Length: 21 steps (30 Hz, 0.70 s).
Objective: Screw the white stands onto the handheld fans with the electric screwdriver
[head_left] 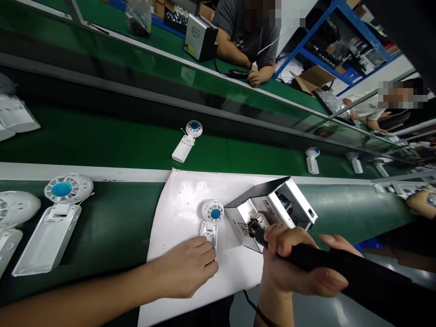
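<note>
A small white fan housing (213, 212) with a blue centre lies on a white sheet. Its handle end is under my left hand (190, 267), whose fingers are closed around it. My right hand (289, 259) grips a black electric screwdriver (313, 258), thumb and fingers wrapped about its body. The tool's tip reaches the metal bracket on the front of a silver and black box (272, 209), just right of the fan housing. Whether the tip holds a screw is too small to tell.
More fan housings lie at the left (51, 227) and on the green belt (184, 147) behind the white sheet (184, 195). A metal rail (143, 175) runs between. Across the line sits a person (248, 41) beside another box (200, 38); others are at the right.
</note>
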Available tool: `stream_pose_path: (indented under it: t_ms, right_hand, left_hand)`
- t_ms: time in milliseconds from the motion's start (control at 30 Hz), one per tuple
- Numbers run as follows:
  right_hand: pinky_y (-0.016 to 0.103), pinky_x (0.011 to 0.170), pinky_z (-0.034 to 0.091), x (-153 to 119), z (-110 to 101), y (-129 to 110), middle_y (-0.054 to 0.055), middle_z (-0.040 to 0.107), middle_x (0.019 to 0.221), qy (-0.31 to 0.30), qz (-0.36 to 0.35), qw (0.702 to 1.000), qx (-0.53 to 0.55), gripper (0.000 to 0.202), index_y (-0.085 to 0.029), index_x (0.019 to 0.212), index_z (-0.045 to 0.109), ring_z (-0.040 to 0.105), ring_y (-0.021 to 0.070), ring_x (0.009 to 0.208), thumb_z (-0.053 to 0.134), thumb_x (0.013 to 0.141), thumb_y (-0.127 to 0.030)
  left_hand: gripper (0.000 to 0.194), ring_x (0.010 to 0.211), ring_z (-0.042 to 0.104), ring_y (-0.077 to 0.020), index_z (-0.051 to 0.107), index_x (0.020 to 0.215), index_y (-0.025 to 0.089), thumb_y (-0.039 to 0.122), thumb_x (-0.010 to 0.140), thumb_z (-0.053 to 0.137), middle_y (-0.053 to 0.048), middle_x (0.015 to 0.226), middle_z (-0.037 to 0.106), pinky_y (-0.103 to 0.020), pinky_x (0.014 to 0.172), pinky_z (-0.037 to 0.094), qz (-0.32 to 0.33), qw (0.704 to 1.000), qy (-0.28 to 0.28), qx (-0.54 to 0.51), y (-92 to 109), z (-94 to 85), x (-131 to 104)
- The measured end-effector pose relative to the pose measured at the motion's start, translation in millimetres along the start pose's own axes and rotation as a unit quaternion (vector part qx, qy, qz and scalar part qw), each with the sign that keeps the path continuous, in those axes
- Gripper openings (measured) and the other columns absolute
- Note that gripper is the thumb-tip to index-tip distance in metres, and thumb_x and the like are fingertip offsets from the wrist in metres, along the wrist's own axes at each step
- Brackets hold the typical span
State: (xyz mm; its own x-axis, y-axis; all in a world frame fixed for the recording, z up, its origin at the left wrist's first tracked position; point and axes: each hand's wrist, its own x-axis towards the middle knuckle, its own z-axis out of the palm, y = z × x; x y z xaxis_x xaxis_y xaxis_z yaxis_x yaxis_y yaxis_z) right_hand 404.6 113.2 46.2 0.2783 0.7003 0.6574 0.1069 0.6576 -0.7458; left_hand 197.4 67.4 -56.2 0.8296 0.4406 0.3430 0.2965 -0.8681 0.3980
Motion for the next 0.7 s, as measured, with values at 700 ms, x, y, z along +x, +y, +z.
stream_pose_path:
  t_ms: [700]
  right_hand:
    - [0.025,0.046,0.043,-38,59,40,-0.012,0.048,0.057,-0.010,0.142,0.982,0.127,0.026,-0.031,0.110,0.053,0.039,0.0110,0.041,0.065,0.095,-0.049]
  left_hand:
    - [0.007,0.085,0.054,-0.0232,0.062,0.095,0.017,0.021,0.095,0.068,-0.006,0.088,0.060,-0.040,0.084,0.041,0.017,0.999,0.000,0.033,-1,-3.2,4]
